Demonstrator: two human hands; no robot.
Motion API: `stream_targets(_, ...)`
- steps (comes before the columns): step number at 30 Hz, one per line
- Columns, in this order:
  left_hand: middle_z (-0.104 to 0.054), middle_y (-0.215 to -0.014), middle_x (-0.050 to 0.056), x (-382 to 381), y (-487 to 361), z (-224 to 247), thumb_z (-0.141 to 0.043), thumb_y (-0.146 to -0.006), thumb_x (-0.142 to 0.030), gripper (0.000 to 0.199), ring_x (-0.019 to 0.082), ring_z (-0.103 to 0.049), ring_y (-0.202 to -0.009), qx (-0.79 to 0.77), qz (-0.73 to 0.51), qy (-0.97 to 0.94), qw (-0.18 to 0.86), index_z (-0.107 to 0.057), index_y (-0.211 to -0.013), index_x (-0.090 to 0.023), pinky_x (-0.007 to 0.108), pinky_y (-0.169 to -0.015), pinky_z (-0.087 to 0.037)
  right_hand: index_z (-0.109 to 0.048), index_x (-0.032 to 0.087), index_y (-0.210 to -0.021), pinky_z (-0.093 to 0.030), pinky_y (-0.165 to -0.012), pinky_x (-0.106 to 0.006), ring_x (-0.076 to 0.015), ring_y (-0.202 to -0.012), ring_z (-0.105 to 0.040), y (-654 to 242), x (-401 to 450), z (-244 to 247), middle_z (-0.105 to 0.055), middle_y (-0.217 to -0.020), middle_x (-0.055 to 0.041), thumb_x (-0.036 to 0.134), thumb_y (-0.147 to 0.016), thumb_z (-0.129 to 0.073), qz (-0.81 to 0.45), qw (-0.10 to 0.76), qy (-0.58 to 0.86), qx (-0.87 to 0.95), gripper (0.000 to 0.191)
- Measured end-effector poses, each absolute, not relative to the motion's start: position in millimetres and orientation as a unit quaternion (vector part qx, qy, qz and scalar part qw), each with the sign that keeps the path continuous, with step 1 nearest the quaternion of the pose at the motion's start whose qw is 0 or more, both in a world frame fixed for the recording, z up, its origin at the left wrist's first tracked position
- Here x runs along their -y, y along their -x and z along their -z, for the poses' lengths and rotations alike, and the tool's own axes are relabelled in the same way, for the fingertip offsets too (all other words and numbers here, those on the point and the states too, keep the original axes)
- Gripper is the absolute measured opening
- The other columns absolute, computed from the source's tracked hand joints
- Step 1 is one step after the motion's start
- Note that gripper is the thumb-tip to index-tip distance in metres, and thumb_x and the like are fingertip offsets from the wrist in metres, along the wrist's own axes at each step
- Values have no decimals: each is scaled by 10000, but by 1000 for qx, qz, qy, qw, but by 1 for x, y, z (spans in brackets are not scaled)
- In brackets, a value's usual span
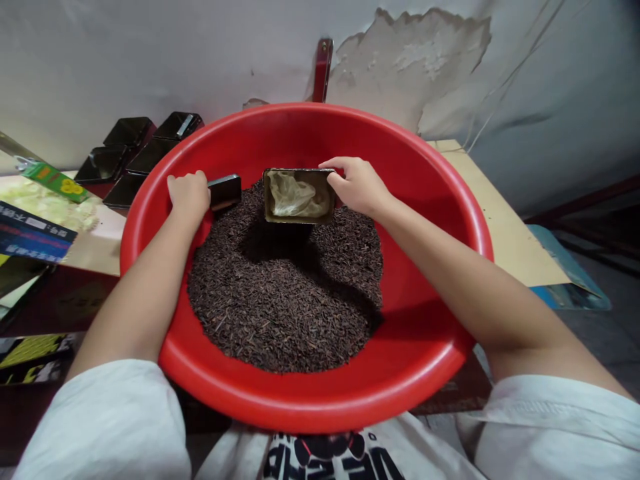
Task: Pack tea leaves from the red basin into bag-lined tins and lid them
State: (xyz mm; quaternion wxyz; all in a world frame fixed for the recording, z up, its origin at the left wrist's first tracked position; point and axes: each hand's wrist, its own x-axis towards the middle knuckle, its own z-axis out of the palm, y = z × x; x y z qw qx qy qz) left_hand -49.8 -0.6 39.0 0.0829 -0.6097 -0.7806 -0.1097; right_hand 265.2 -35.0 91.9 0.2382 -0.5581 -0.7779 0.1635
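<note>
A wide red plastic basin [425, 220] holds a heap of dark loose tea leaves [280, 307]. My right hand [359, 187] grips the right side of a rectangular tin [300, 219], held above the heap with its mouth facing me. Inside the tin a crumpled clear plastic bag [295, 195] lines the walls. Over the basin's left side, my left hand [190, 195] is closed on a dark rectangular piece with a shiny edge [225, 192], low by the tea leaves. The fingers hide part of that piece, so its full shape cannot be seen.
Several open dark tins [130, 150] stand beyond the basin's left rim. A green box [55, 180], pale plastic bags and a dark blue printed box [35, 230] lie further left. Cardboard [505, 220] lies at right. Behind rises a wall with peeling paint [415, 60].
</note>
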Motion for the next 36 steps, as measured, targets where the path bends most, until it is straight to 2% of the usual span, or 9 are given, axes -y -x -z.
stream_targets(3, -688, -954, 170, 8, 32, -52, -497, -846, -349, 292, 320, -621, -949, 746, 20, 655, 119, -599, -992, -117, 460, -884, -340, -637, 132, -1212, -483, -894, -344, -213, -1033, -616, -268, 33, -93, -658, -1196, -93, 132, -848, -394, -174, 234, 565, 772, 438)
stream_targets(6, -688, -1007, 204, 19, 12, -53, -509, -846, -241, 269, 319, -642, -974, 722, -77, 676, 125, -579, -1061, -96, 415, -869, -389, -637, 130, -1217, -491, -891, -344, -210, -1021, -621, -269, 33, -95, -657, -1200, -95, 127, -849, -414, -186, 230, 566, 770, 430)
stream_targets(13, -646, -1164, 250, 22, -2, -37, -600, -775, -198, 462, 346, -614, -1099, 694, -217, 687, -13, -531, -1215, -74, 410, -902, -434, -634, 131, -1221, -500, -910, -356, -223, -1095, -603, -274, 30, -93, -645, -1235, -91, 107, -844, -396, -180, 224, 569, 770, 447)
stream_targets(17, -695, -1076, 180, 24, -10, -61, -592, -783, -205, 204, 353, -627, -1057, 731, -170, 659, -48, -654, -966, -139, 452, -895, -449, -623, 139, -1232, -494, -932, -334, -202, -1102, -602, -277, 25, -90, -644, -1237, -85, 91, -849, -358, -173, 226, 563, 776, 469)
stream_targets(20, -686, -1071, 123, 40, -34, -83, -435, -863, -149, 230, 284, -616, -1040, 720, 63, 689, 52, -638, -972, -152, 426, -913, -426, -636, 123, -1215, -506, -907, -340, -202, -1042, -626, -276, 25, -89, -655, -1214, -91, 95, -833, -376, -194, 245, 561, 767, 462)
stream_targets(23, -685, -945, 68, 66, -69, -90, -450, -864, -181, 192, 246, -600, -940, 584, 271, 753, 138, -623, -949, -176, 406, -887, -419, -646, 119, -1206, -526, -857, -349, -208, -971, -651, -273, 30, -88, -684, -1148, -92, 109, -810, -414, -224, 260, 546, 764, 459)
stream_targets(27, -669, -995, 94, 89, -100, -78, -423, -860, -119, 235, 237, -595, -974, 444, 199, 872, 53, -631, -965, -146, 358, -870, -446, -648, 155, -1218, -522, -885, -366, -204, -946, -662, -270, 35, -86, -699, -1119, -70, 115, -773, -487, -247, 247, 495, 795, 474)
stream_targets(31, -623, -1151, 198, 83, -99, -63, -375, -869, -51, 380, 310, -567, -1096, 511, 65, 854, 80, -556, -1203, -56, 404, -888, -428, -667, 183, -1194, -489, -953, -387, -218, -1022, -648, -268, 36, -84, -689, -1158, -67, 99, -773, -494, -220, 245, 491, 807, 463)
stream_targets(36, -687, -981, 212, 77, -95, -66, -339, -881, -48, 338, 314, -614, -1025, 571, -42, 817, 68, -644, -1026, -34, 399, -870, -417, -668, 193, -1189, -483, -950, -391, -234, -1041, -646, -264, 37, -79, -689, -1159, -61, 109, -786, -484, -204, 230, 506, 806, 450)
